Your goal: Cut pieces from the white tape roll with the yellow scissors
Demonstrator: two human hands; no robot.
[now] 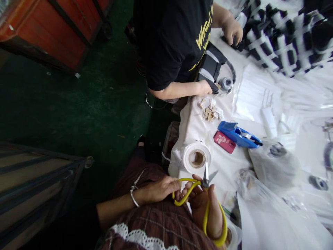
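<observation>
Scissors [205,183] with yellow handles and parted blades sit in my right hand [201,208]. The thumb of that hand passes through one yellow loop, and its fingers curl at the other. My left hand [166,189], with a silver bangle [133,197] on the wrist, is closed, its fingertips against the left yellow loop. Whatever lies between those fingertips is too small or hidden to make out. Just beyond the blades a white roll [186,158] with a cardboard core stands on the white-covered table [200,133]. A brown checked apron [161,222] with lace trim lies beneath my hands.
A blue tape dispenser [238,134] and a red phone [224,141] lie past the roll, near paper scraps [210,110]. A co-worker in a black shirt [169,38] handles dark pieces. Plastic bags [275,168] lie right; an orange bin [52,31] stands on the green floor.
</observation>
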